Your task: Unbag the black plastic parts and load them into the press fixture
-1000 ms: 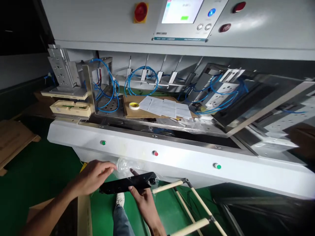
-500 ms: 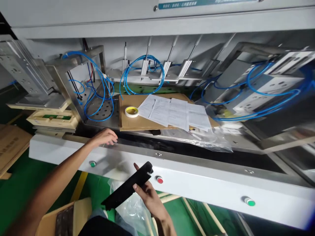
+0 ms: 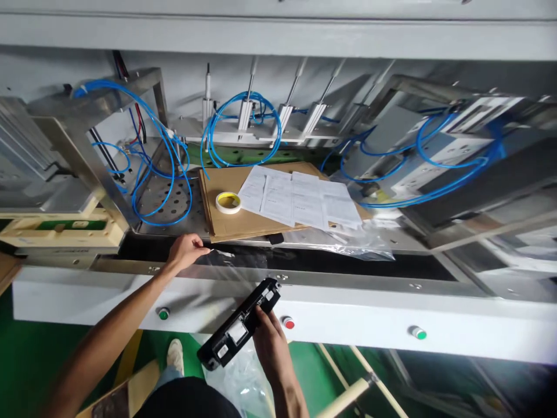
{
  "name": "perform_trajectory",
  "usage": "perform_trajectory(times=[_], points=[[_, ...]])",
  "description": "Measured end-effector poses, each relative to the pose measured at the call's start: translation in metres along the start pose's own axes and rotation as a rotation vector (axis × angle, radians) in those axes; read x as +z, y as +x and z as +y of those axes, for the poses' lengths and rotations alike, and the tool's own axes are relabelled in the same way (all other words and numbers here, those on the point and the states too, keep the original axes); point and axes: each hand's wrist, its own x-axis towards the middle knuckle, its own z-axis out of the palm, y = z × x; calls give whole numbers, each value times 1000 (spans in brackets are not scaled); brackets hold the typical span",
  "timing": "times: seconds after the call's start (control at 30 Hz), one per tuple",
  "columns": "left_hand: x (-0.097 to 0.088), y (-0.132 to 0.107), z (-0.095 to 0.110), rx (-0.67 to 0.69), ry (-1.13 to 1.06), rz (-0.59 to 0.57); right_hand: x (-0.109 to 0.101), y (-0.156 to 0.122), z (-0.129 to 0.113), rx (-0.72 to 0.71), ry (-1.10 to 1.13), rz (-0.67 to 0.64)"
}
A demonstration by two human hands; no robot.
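Note:
My right hand [image 3: 273, 342] grips a long black plastic housing [image 3: 230, 331] near its upper end, thumb on the face and fingers behind it. Rectangular openings show along the side turned up. The housing is tilted, its lower end toward my body, in front of the machine's white front beam. My left hand [image 3: 186, 254] is closed in a pinch on the edge of a clear plastic bag [image 3: 237, 262], above the dark slot behind the beam. The bag is thin, and its full outline is hard to make out.
Behind the slot, a tape roll [image 3: 228, 202] and paper sheets [image 3: 300, 197] lie on flat cardboard [image 3: 209, 215]. Blue air hoses [image 3: 278, 130] loop around the metal cylinders. The front beam carries a red button [image 3: 288, 322] and green buttons [image 3: 163, 313]. Another clear bag [image 3: 241, 377] is below.
The black housing has been turned over, so its side with openings now shows. My left hand has closed on the clear bag's edge and lifted it. The view has shifted slightly.

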Motion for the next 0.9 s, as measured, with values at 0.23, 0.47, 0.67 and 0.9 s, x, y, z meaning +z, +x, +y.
perform_trajectory(times=[0.23,0.47,0.67,0.9], points=[[-21,6,0,-15,-347,-116,13,3,-7,101,171,92],[-46,-2,-6,71,-557,-67,24,-3,-25,84,210,58],[-62,-43,-13,325,-368,310,22,-5,-29,58,278,115],[24,-101,-51,941,426,157,23,-8,-47,29,317,149]])
